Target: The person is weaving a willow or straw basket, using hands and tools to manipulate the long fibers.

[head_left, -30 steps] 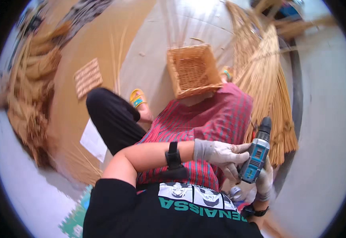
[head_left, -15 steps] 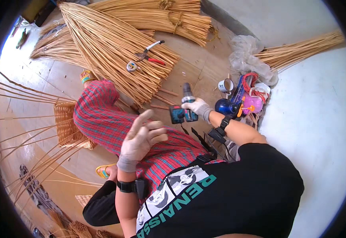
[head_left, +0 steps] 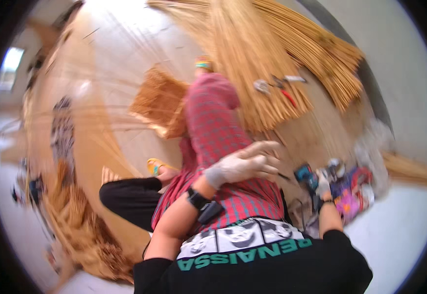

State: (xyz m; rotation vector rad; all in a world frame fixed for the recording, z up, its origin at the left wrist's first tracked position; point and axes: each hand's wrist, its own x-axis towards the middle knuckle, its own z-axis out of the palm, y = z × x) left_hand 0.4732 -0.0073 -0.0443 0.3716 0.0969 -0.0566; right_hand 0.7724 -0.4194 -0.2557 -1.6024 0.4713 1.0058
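Nearest, the gloved left hand hovers over the red checked cloth across the lap, fingers loosely spread and holding nothing. To the right of that cloth, the gloved right hand rests beside a blue cordless drill on the floor; blur hides whether it grips it. The drill looks rigid and fairly heavy, best taken by its handle, while beyond the cloth lie a woven basket and bundled reeds.

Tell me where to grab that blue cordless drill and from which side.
Hold the blue cordless drill by its handle, coming from the person's right, where the right hand is already at it. The blur hides the exact grip, but the drill's body looks bulkier than the handle.
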